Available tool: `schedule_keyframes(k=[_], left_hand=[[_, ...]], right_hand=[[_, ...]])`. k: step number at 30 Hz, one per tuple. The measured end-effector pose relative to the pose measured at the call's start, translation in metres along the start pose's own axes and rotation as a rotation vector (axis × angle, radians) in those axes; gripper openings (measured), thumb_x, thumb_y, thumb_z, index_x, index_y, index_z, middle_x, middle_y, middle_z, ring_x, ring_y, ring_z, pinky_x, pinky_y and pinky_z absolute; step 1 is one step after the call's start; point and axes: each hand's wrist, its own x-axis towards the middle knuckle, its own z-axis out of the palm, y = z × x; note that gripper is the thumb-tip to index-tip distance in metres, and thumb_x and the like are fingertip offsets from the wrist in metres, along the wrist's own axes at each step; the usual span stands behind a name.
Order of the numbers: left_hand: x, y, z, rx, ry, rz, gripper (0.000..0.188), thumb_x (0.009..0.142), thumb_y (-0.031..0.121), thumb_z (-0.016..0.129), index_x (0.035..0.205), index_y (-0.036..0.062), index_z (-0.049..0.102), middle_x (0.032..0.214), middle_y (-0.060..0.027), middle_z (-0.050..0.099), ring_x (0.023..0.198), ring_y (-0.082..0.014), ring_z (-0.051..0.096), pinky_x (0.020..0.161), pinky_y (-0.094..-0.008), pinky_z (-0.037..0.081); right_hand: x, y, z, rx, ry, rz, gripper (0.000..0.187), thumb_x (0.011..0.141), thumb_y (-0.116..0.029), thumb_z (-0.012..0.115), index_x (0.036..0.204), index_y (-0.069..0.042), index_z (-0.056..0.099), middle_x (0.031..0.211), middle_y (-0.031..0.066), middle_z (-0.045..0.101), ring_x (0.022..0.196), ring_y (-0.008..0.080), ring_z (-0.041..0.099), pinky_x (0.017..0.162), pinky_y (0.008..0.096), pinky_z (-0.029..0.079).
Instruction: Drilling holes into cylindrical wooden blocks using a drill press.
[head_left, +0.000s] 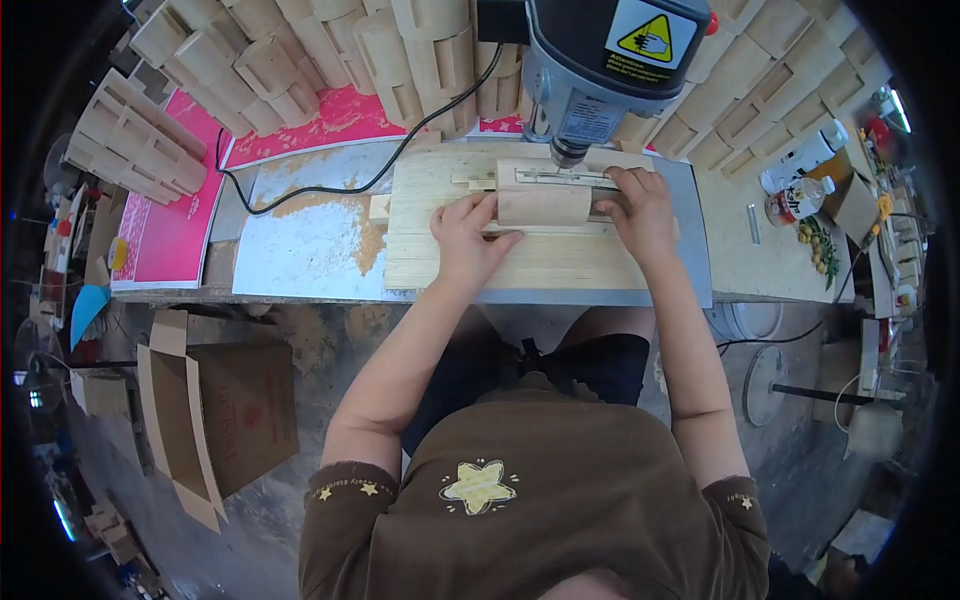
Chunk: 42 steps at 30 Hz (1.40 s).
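A pale wooden block (pixel 545 206) with a rounded front lies on a flat wooden board (pixel 430 262), beneath the chuck (pixel 569 153) of a drill press (pixel 590 75). Along the block's upper side runs a narrow metal strip (pixel 560 177). My left hand (pixel 466 238) has its fingers curled against the block's left end, its thumb stretched out below. At the right end, my right hand (pixel 642 208) grips the block, fingers over the top and thumb at the side. Whether the drill bit touches the block is hard to make out.
Stacked wooden blocks (pixel 425 60) line the back, with more at right (pixel 765 85). A black cable (pixel 375 180) curves across the sawdust-strewn bench. Bottles (pixel 800 200) stand at the right. An opened cardboard box (pixel 240 410) sits on the floor at left.
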Motion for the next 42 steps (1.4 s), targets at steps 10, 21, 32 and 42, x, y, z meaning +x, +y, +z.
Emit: schedule_keyframes(k=[10,21,32,42], left_hand=[[0.007,-0.016,-0.020,0.043,-0.137,-0.057,0.045,0.059,0.027,0.080,0.098,0.0098,0.065,0.078,0.0005,0.059,0.089,-0.0213,0.052,0.089,-0.0404,0.029],[0.001,-0.014,-0.021,0.155,-0.094,0.058,0.045,0.064,0.030,0.076,0.102,0.0105,0.063,0.077,-0.0004,0.053,0.081,-0.0221,0.049,0.078,-0.0384,0.032],[0.006,-0.017,-0.017,0.111,-0.114,0.042,0.044,0.064,0.028,0.077,0.102,0.0103,0.063,0.077,-0.0007,0.053,0.081,-0.0220,0.050,0.077,-0.0377,0.032],[0.005,-0.022,-0.005,0.110,0.081,0.109,0.031,0.054,0.022,0.078,0.074,0.0106,0.058,0.079,-0.0068,0.056,0.079,-0.0288,0.054,0.067,-0.0427,0.038]], right_hand=[[0.047,0.003,-0.052,0.960,0.307,0.251,0.042,0.082,-0.012,0.065,0.120,-0.004,0.050,0.105,0.0041,0.058,0.099,0.0120,0.053,0.080,0.0316,0.047],[0.143,-0.060,-0.134,-0.074,0.304,0.049,0.034,0.094,-0.030,0.047,0.091,0.000,0.063,0.081,0.0184,0.065,0.078,0.0287,0.063,0.069,0.0378,0.047],[0.020,-0.075,-0.099,0.196,0.416,0.013,0.009,0.084,-0.007,0.058,0.089,-0.002,0.064,0.062,0.0112,0.053,0.052,0.0236,0.053,0.051,0.0316,0.041],[-0.012,-0.018,-0.004,0.310,0.434,-0.005,0.025,0.086,-0.001,0.053,0.109,-0.001,0.063,0.100,0.0142,0.065,0.091,0.0239,0.061,0.079,0.0315,0.046]])
